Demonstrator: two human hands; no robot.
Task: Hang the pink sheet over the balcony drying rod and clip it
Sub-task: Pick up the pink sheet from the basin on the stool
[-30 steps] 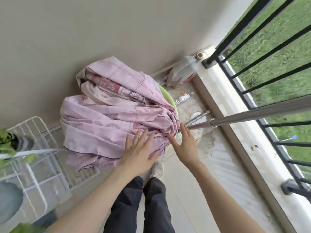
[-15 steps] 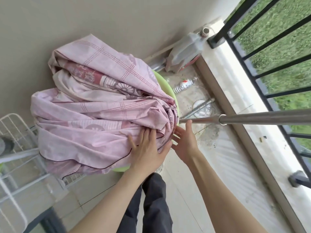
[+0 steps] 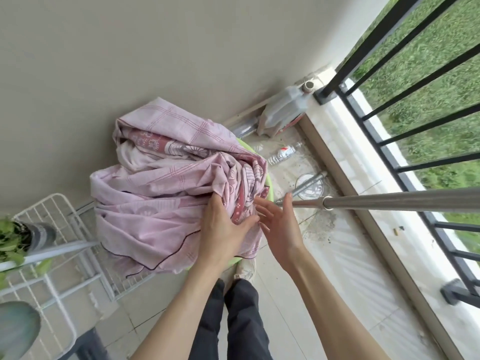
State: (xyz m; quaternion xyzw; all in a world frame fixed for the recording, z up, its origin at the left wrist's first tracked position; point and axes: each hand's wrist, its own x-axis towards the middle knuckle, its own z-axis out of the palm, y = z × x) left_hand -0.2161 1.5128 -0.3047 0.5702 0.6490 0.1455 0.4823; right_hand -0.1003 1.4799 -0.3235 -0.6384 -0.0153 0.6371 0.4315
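Pink sheet (image 3: 166,203), bunched in the green basin (image 3: 268,183), is now gripped by the left hand (image 3: 220,229); the right hand (image 3: 279,227), fingers spread, has neared it—lifting toward the rod (image 3: 389,202) seems imminent.

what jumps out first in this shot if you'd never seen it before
The eye lands on the big crumpled pink sheet heaped in a green basin at centre, with the left hand gripping a fold and the right hand open beside it. Next comes the shiny metal drying rod running in from the right, bare, in front of the black balcony railing and the grass beyond.
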